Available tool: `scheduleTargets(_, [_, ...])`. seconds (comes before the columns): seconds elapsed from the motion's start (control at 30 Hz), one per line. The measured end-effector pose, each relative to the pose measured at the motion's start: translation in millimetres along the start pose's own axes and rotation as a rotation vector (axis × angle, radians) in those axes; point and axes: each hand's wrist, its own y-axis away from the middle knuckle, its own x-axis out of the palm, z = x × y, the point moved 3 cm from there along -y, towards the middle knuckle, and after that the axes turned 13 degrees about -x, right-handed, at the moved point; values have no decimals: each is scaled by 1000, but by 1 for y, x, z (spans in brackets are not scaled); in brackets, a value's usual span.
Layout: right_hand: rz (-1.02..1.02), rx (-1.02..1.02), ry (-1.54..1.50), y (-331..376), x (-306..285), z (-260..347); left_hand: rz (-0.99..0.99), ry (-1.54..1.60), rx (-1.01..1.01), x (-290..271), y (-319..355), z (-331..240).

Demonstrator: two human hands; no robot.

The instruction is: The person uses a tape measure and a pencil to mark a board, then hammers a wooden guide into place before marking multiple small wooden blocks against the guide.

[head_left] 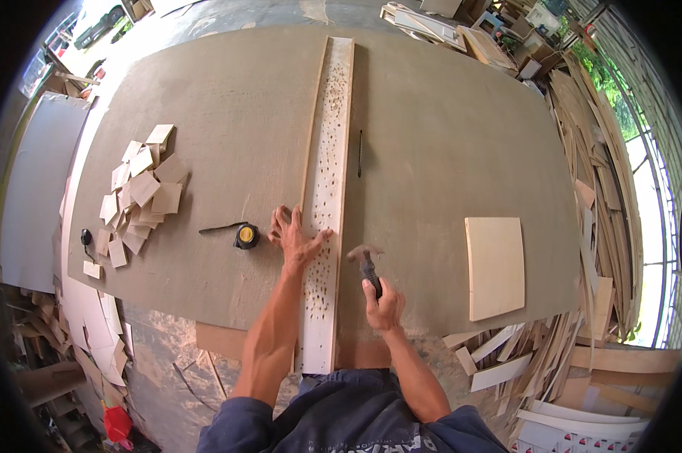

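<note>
A long, narrow board (332,143) with raised strips along its sides lies lengthwise in front of me. Its pale face is scattered with small brown specks. My left hand (294,240) straddles its left edge, fingers spread, thumb reaching over the pale face. In my right hand (386,303) is a hammer (367,266), gripped by the dark handle. Its head sits just right of the board, apart from it. Beside my left hand lies a black and yellow tape measure (246,235), with a thin dark stick (222,227) next to it.
The wide brown worktable (432,136) holds a pile of small wooden squares (143,189) at left and a rectangular wood panel (496,268) at right. A slim dark tool (360,154) lies right of the board. Stacked wood strips (601,189) line the right side.
</note>
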Motion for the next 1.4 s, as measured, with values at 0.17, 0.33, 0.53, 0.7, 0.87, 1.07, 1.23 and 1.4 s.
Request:
scheduleTargets(0.17, [40, -57, -73, 55, -5, 12, 32, 270, 84, -19, 0, 30])
scheduleTargets(0.33, [-5, -233, 16, 23, -2, 37, -75, 179, 121, -22, 101, 71])
scheduleTargets(0.53, [-285, -584, -41, -18, -12, 106, 58, -131, 7, -31, 183, 98])
scheduleTargets(0.7, [175, -514, 382, 0, 55, 35, 25, -101, 55, -23, 181, 90])
scheduleTargets(0.87, [93, -499, 181, -15, 33, 69, 19, -70, 41, -28, 180, 104])
scheduleTargets(1.07, [102, -448, 289, -1, 59, 49, 25, -65, 47, -25, 178, 95])
scheduleTargets(1.23, [160, -312, 217, -13, 44, 76, 12, -67, 24, -27, 177, 103])
scheduleTargets(1.4, [-24, -468, 216, -1, 52, 55, -6, -62, 74, -15, 177, 101])
